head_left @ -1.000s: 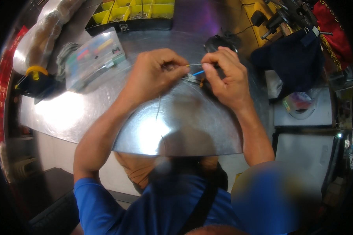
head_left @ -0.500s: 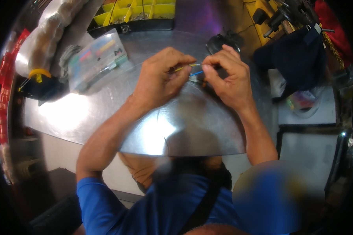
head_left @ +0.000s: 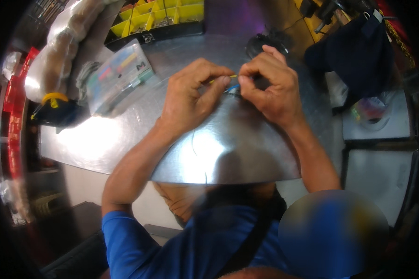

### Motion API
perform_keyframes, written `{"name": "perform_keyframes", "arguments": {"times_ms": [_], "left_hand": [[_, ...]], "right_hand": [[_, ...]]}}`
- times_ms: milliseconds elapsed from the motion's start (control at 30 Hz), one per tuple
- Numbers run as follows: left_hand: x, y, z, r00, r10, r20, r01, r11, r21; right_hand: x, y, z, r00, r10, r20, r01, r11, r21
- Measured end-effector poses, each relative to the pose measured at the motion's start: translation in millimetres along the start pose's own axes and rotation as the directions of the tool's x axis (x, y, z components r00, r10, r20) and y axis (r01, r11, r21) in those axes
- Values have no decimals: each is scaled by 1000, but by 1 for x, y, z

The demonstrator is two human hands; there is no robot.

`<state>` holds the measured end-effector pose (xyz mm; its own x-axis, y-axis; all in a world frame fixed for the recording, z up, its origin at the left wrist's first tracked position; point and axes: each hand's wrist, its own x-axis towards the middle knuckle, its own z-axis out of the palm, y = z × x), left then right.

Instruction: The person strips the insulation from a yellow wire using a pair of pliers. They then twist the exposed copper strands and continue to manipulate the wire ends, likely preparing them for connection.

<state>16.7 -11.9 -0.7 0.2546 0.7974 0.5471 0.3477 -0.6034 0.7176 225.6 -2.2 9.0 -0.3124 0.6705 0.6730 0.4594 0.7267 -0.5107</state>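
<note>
My left hand (head_left: 186, 95) pinches a thin yellow wire (head_left: 233, 76) between thumb and forefinger, above a metal table (head_left: 125, 132). Close against it, my right hand (head_left: 274, 90) has thumb and forefinger closed at the wire's other end. Only a short yellow piece shows between the fingertips. A blue wire (head_left: 234, 87) sticks out beside my right thumb; whether that thumb touches it I cannot tell. Just below the fingertips is a small pale piece (head_left: 233, 92), too blurred to name.
Left of my hands lies a clear plastic case (head_left: 118, 76) with coloured pieces. A black box with yellow compartments (head_left: 160, 21) stands at the back. Beyond my right hand are a coiled black item (head_left: 265, 45) and dark cloth (head_left: 351, 60). A plastic-wrapped roll (head_left: 56, 60) is far left.
My fingertips have come closer together, and less of the yellow and blue wires shows between them. The whole view has shifted slightly, with the table appearing further right.
</note>
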Motion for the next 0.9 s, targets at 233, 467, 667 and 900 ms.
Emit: {"name": "perform_keyframes", "arguments": {"times_ms": [233,467,667,900], "left_hand": [[1,1,-2,1000,-8,21,7,999,40],[1,0,-3,998,19,61,-23,998,59],[0,-4,-1,998,-4,70,5,1000,-15],[-2,-3,0,995,-64,71,70,994,-82]], "right_hand": [[0,0,2,999,-30,-15,30,999,11],[0,2,1,998,-62,-16,63,998,18],[0,2,1,998,-55,-21,56,997,46],[0,2,1,998,-63,-26,65,996,53]]}}
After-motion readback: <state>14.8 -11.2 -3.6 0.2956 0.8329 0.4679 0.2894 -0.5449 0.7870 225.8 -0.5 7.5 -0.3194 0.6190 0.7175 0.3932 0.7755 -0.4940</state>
